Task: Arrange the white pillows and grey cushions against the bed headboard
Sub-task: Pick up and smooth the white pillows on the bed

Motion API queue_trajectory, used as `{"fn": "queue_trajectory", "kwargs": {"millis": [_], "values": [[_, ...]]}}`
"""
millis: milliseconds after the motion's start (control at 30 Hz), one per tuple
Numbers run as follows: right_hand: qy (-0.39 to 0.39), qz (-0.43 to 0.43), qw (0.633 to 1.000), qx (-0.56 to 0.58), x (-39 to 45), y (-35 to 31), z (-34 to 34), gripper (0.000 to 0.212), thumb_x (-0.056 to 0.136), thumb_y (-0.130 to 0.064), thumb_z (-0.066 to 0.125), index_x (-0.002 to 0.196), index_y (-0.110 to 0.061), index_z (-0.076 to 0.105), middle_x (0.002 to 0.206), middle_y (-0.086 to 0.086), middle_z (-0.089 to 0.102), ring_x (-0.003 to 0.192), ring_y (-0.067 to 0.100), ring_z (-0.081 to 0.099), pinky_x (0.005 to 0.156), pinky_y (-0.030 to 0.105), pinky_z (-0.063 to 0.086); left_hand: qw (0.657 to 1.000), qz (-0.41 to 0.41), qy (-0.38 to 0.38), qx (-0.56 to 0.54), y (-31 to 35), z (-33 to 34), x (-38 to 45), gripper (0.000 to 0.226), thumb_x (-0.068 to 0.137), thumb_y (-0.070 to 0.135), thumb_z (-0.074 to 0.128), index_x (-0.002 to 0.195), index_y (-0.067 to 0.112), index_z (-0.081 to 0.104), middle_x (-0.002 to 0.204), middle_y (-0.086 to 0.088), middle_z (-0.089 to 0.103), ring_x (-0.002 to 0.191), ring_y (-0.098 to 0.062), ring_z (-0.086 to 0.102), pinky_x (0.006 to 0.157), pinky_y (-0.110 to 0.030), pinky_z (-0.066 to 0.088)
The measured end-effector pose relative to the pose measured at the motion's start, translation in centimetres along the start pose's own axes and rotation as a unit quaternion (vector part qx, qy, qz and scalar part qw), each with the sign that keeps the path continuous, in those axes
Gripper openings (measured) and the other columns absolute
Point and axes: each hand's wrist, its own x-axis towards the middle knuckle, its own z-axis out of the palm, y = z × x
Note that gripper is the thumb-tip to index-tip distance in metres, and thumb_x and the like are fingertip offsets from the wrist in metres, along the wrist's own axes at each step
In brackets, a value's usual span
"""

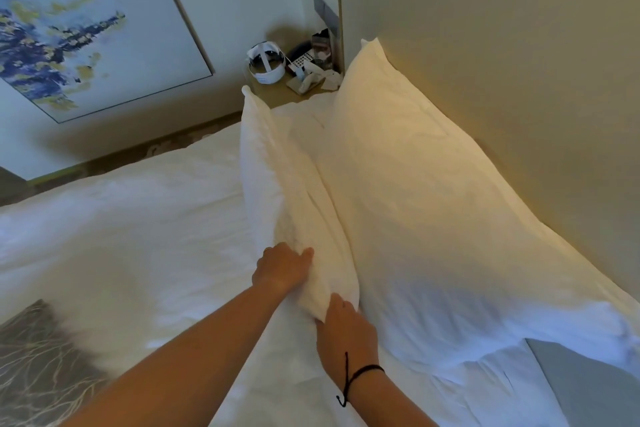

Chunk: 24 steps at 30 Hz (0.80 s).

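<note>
A white pillow [277, 177] stands on its long edge in the middle of the bed, tilted towards the headboard. My left hand [282, 265] grips its near end from the left side. My right hand [346, 329], with a black cord on the wrist, holds the same end from below and the right. A second white pillow [433, 204] leans against the beige headboard [519, 62] just right of the held one. A grey patterned cushion [38, 367] lies on the bed at the lower left. Another grey cushion corner [588, 381] shows at the lower right.
White bedding [121, 236] covers the bed to the left. A nightstand [277, 94] beyond the pillows carries a white headset, a remote and small items. A framed blue and yellow painting [86, 28] hangs on the wall behind.
</note>
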Motion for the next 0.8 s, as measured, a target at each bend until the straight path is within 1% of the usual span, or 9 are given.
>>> {"fn": "queue_trajectory", "kwargs": {"millis": [67, 133, 200, 267, 333, 467, 633, 733, 800], "values": [[-0.006, -0.014, 1.000, 0.019, 0.5, 0.1, -0.4, 0.003, 0.099, -0.022, 0.039, 0.099, -0.024, 0.042, 0.104, -0.002, 0.063, 0.093, 0.017, 0.062, 0.067, 0.026, 0.036, 1.000, 0.008, 0.002, -0.006, -0.1, 0.1, -0.4, 0.062, 0.087, 0.063, 0.048, 0.111, 0.008, 0.063, 0.115, -0.015, 0.056, 0.105, -0.034, 0.056, 0.095, -0.049, 0.049], [-0.015, -0.054, 0.998, 0.038, 1.0, 0.4, -0.9, 0.009, 0.098, -0.017, 0.039, 0.092, -0.024, 0.039, 0.096, 0.000, 0.061, 0.088, 0.017, 0.058, 0.068, 0.025, 0.035, 0.999, 0.015, 0.021, -0.021, -0.3, 0.1, -0.8, 0.049, 0.088, 0.058, 0.051, 0.102, 0.012, 0.062, 0.121, -0.014, 0.048, 0.109, -0.034, 0.053, 0.097, -0.049, 0.046], [0.006, -0.096, 0.993, 0.064, 0.9, 0.9, -2.0, 0.011, 0.098, -0.019, 0.042, 0.090, -0.019, 0.049, 0.092, 0.005, 0.062, 0.085, 0.020, 0.058, 0.068, 0.025, 0.032, 0.995, 0.045, 0.050, -0.076, -0.6, 0.2, -0.9, 0.035, 0.087, 0.052, 0.057, 0.082, 0.018, 0.058, 0.129, -0.011, 0.047, 0.122, -0.033, 0.047, 0.102, -0.045, 0.042], [0.024, -0.122, 0.987, 0.099, 0.3, 2.0, -3.3, 0.021, 0.099, -0.022, 0.048, 0.088, -0.008, 0.059, 0.088, 0.010, 0.065, 0.081, 0.025, 0.059, 0.066, 0.023, 0.028, 0.981, 0.092, 0.070, -0.154, -0.6, 0.3, -1.2, 0.030, 0.085, 0.044, 0.063, 0.073, 0.017, 0.057, 0.121, 0.003, 0.053, 0.140, -0.026, 0.033, 0.108, -0.041, 0.036], [0.021, -0.121, 0.984, 0.129, -1.0, 3.4, -4.6, 0.026, 0.098, -0.026, 0.053, 0.083, -0.007, 0.061, 0.080, 0.009, 0.065, 0.074, 0.025, 0.058, 0.062, 0.024, 0.029, 0.969, 0.124, 0.070, -0.200, -0.1, 0.6, -2.1, 0.025, 0.083, 0.037, 0.065, 0.071, 0.016, 0.061, 0.114, 0.009, 0.054, 0.144, -0.020, 0.027, 0.105, -0.034, 0.033], [-0.028, -0.060, 0.992, 0.108, -4.7, 5.9, -4.2, 0.032, 0.094, -0.038, 0.054, 0.067, -0.028, 0.040, 0.069, -0.004, 0.054, 0.063, 0.018, 0.050, 0.055, 0.026, 0.033, 0.978, 0.141, 0.008, -0.156, -0.4, 3.2, -4.1, 0.022, 0.076, 0.040, 0.063, 0.065, 0.022, 0.056, 0.155, -0.004, 0.032, 0.141, -0.026, 0.028, 0.096, -0.033, 0.035], [-0.047, 0.011, 0.998, 0.046, -5.7, 5.9, -2.4, 0.028, 0.093, -0.047, 0.048, 0.081, -0.023, 0.043, 0.079, -0.004, 0.059, 0.073, 0.021, 0.057, 0.067, 0.035, 0.049, 0.980, 0.157, -0.051, -0.108, -2.5, 4.4, -4.4, 0.025, 0.079, 0.050, 0.067, 0.073, 0.030, 0.053, 0.165, -0.003, 0.002, 0.148, -0.033, 0.008, 0.116, -0.045, 0.024], [-0.006, 0.001, 1.000, 0.015, -5.2, 4.4, -2.5, 0.030, 0.088, -0.054, 0.050, 0.090, -0.025, 0.044, 0.082, -0.008, 0.058, 0.073, 0.019, 0.056, 0.065, 0.034, 0.049, 0.972, 0.182, -0.055, -0.137, -3.5, 3.1, -3.9, 0.018, 0.080, 0.046, 0.069, 0.080, 0.031, 0.059, 0.163, -0.001, 0.014, 0.145, -0.026, 0.024, 0.113, -0.039, 0.028], [0.023, 0.001, 1.000, 0.006, -5.1, 3.0, -2.4, 0.043, 0.087, -0.057, 0.050, 0.118, -0.028, 0.045, 0.104, -0.008, 0.061, 0.090, 0.019, 0.060, 0.073, 0.032, 0.047, 0.964, 0.203, -0.049, -0.165, -4.9, 2.6, -3.8, 0.019, 0.081, 0.040, 0.069, 0.087, 0.024, 0.062, 0.151, 0.002, 0.038, 0.132, -0.019, 0.042, 0.098, -0.029, 0.036]]}}
